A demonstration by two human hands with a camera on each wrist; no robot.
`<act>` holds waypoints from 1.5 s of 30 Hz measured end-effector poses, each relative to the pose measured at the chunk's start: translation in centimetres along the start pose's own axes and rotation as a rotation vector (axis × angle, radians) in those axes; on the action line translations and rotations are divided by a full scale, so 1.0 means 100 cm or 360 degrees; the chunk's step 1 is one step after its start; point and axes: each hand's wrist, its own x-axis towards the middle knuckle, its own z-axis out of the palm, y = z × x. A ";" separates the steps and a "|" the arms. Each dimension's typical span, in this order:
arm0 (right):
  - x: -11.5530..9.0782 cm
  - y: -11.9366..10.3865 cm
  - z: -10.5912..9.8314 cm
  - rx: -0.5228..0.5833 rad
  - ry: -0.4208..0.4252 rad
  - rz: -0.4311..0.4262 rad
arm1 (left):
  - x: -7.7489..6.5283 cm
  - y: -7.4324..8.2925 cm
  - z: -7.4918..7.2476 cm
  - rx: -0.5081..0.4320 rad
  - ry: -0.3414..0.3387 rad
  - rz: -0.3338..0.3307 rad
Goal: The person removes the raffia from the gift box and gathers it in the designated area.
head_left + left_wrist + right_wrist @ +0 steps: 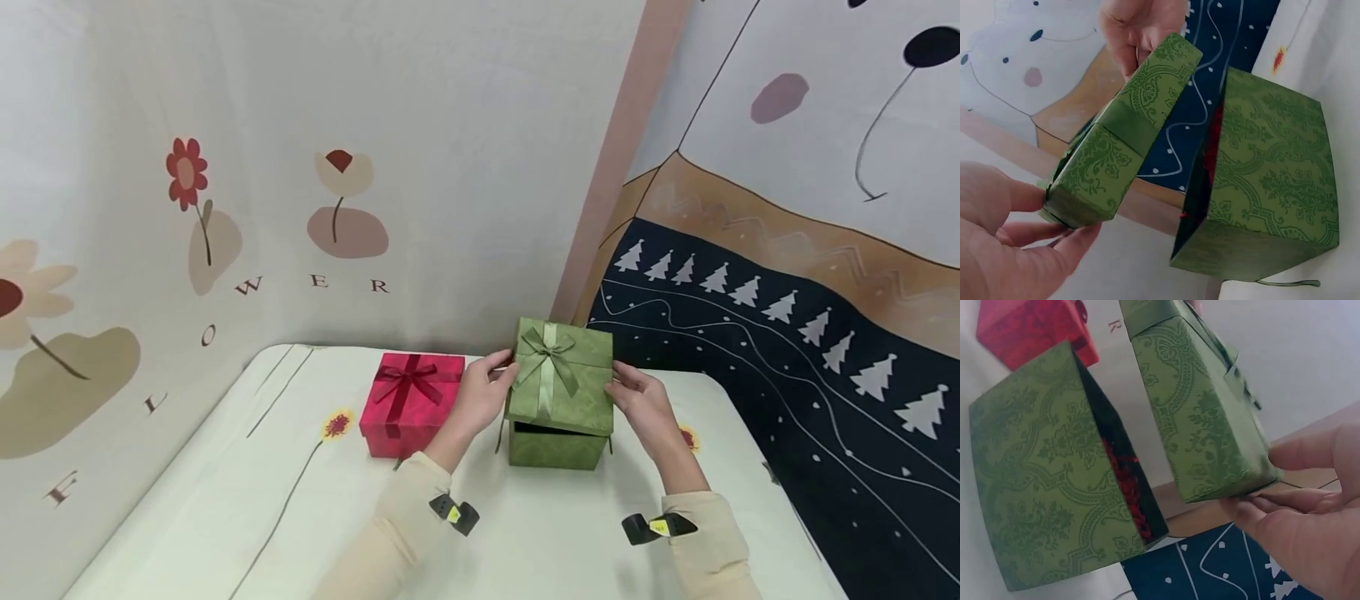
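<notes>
Both hands hold the lid (564,375) of a green patterned gift box, a ribbon bow on its top. My left hand (480,392) pinches the lid's left side, and my right hand (647,408) pinches its right side. Below it the green box base (558,447) stands on the table, apart from the lid in both wrist views. Red shredded filling (1127,494) shows inside the base through the gap. In the left wrist view, thumb and fingers of the left hand (1016,237) grip a lid corner. The right hand (1310,494) does likewise in the right wrist view.
A red gift box (411,404) with a dark red bow stands left of the green one, close to my left forearm. The table cover (300,533) is white with printed flowers. Fabric hangings (465,167) rise behind and on the right.
</notes>
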 end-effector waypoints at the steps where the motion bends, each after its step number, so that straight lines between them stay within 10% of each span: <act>1: -0.003 0.000 -0.001 -0.0012 0.0007 -0.0026 | -0.003 0.001 -0.001 -0.0031 -0.0005 0.0015; 16: -0.050 0.021 -0.034 -0.0135 -0.0207 -0.0293 | -0.037 0.007 -0.018 -0.0161 -0.0324 0.0184; 26: -0.089 0.040 -0.057 -0.0393 -0.0577 -0.0618 | -0.063 -0.013 -0.026 0.0328 -0.0800 0.0509; 32: -0.104 0.046 -0.047 -0.0968 -0.0545 -0.0642 | -0.077 -0.026 -0.026 0.0608 -0.0939 0.0613; 45: -0.110 0.085 -0.027 -0.1541 -0.0577 -0.1106 | -0.092 -0.058 -0.019 0.1118 -0.1082 0.0725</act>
